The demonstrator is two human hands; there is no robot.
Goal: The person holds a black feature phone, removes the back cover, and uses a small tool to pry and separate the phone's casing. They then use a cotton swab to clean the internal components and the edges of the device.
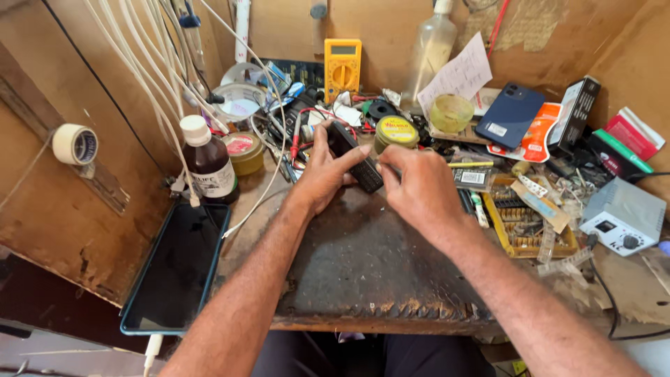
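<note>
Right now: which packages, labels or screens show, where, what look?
Multimeter: back wall, yellow, grey screen.
Brown bottle: left of left hand, white label and cap.
Tablet: bench's left edge, dark screen, teal rim.
Black box: right rear, upright.
Blue phone: right rear, white sticker.

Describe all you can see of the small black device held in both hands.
The small black device is a slim dark bar, plastic by its look, tilted with its far end up-left. The left hand wraps its far half, thumb along the top; the right hand pinches its near end. It hangs above the dark worn workbench.
</note>
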